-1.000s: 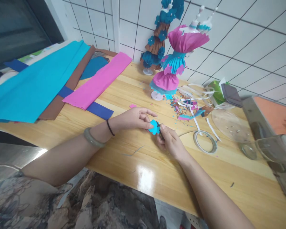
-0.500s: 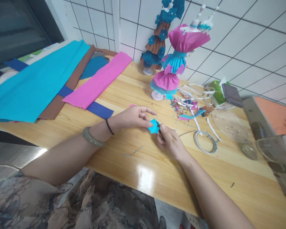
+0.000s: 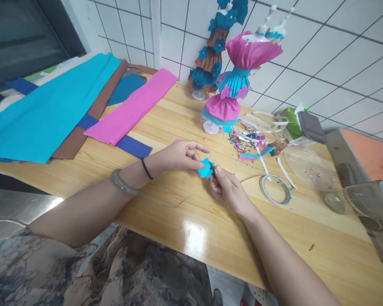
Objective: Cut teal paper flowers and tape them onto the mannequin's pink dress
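Observation:
Between thumb and fingers, my left hand [image 3: 185, 154] pinches a small bright blue paper flower [image 3: 206, 169] above the table, its index finger stretched out past it. My right hand [image 3: 228, 186] is closed around what look like small dark scissors [image 3: 214, 171], mostly hidden in the fingers. Their dark end touches or nearly touches the flower's right edge. Beyond the hands stands a tiered pink and blue paper figure [image 3: 226, 107] on a round white base.
A roll of tape [image 3: 275, 190] lies right of my right hand. Paper scraps [image 3: 250, 140] are heaped behind it, near a phone [image 3: 312, 126]. Folded pink crepe paper [image 3: 130, 108] and blue sheets [image 3: 54, 106] cover the left. A brown and teal paper figure [image 3: 210, 55] stands by the wall.
The blue flower has turned slightly in the fingers, and the dark scissors have shifted a little at its right edge. Both hands stay in nearly the same place.

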